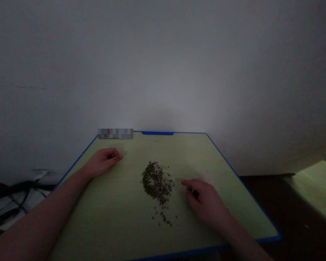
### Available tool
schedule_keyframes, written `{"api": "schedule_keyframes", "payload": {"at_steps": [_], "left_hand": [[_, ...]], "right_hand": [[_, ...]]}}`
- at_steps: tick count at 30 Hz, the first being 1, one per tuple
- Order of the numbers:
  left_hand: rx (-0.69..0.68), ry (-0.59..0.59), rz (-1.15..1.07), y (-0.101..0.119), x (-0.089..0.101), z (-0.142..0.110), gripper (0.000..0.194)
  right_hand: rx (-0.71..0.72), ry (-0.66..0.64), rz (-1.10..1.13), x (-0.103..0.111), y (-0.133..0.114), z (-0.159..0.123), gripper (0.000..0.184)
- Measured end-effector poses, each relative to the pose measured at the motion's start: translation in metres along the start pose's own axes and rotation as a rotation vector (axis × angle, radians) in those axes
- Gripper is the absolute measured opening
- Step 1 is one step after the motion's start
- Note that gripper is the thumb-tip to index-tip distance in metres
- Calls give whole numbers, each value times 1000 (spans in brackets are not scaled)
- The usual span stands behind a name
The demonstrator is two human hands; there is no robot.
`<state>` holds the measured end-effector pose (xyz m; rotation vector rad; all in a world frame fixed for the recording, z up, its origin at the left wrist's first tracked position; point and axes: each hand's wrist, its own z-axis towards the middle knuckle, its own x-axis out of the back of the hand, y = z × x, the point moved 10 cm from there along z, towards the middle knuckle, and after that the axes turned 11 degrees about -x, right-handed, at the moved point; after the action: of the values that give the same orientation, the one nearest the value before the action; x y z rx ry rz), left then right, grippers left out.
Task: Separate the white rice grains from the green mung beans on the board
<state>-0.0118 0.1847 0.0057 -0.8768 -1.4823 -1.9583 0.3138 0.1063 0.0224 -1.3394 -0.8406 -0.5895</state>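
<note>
A pile of small green beans [150,181] mixed with pale grains lies on the table in front of me. Several loose beans [165,219] are scattered on its near side. My right hand [206,201] is just right of the pile, index finger stretched toward its edge, thumb apart and other fingers curled. A few faint pale specks lie by that fingertip, too blurred to name. Beyond the right hand, a small patch of pale grains [208,176] is spread thinly. My left hand [104,161] rests left of the pile, fingers loosely curled in, with nothing visible in them.
The pale table [119,217] has a blue edge and stands against a grey wall [163,65]. A blurred-out strip [115,133] is at its far left corner. Dark cables [19,199] lie beyond the left edge. Another pale surface [315,188] is at the right.
</note>
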Motion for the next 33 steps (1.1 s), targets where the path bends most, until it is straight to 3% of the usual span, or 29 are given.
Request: {"api": "schedule_keyframes", "payload": {"at_steps": [7, 12, 16, 22, 26, 33], "left_hand": [[-5, 2, 29, 3, 1, 0, 34], [2, 2, 11, 1, 0, 0, 34], [-2, -4, 0, -1, -1, 0, 35], [-12, -8, 19, -3, -2, 0, 34], [6, -7, -5, -6, -3, 1, 34], [12, -5, -5, -7, -3, 1, 32]], "right_hand": [[-112, 96, -74, 9, 17, 8, 33], [-205, 165, -129, 32, 46, 6, 33], [-192, 190, -121, 43, 50, 5, 32], [-89, 32, -4, 17, 25, 4, 44], [-50, -59, -18, 0, 17, -2, 41], [-42, -141, -5, -2, 13, -10, 38]]}}
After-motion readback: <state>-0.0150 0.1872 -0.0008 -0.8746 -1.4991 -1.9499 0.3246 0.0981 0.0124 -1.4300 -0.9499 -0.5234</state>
